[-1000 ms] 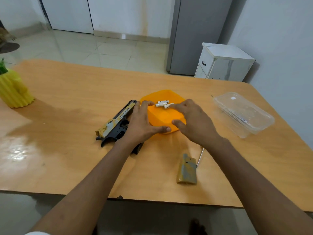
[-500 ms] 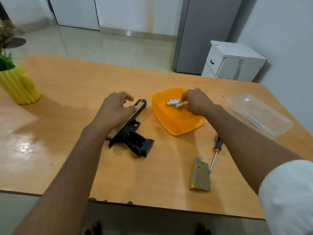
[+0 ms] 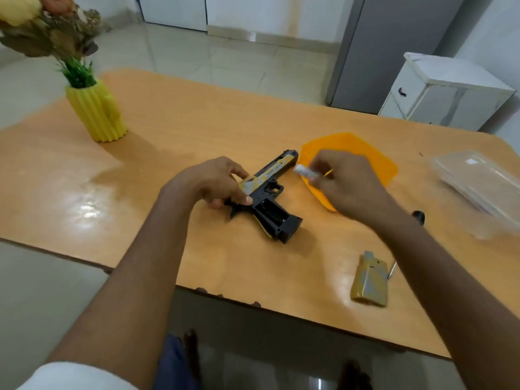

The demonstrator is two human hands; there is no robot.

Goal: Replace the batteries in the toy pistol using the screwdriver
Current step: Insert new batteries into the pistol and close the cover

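The black and gold toy pistol lies on its side on the wooden table, its grip compartment open and showing black inside. My left hand grips the rear of its slide, thumb by the hammer. My right hand is closed on white batteries, held just above the left edge of the orange tray. The gold grip cover lies loose near the front edge. The screwdriver shows only its black handle end and metal tip; my right forearm hides the rest.
A yellow ribbed vase with flowers stands at the table's far left. A clear plastic container sits at the right edge. Beyond the table are a white cabinet and a grey fridge.
My right hand has lifted batteries out of the orange tray toward the pistol. My left hand has closed on the pistol's slide. The camera has tilted down and left.
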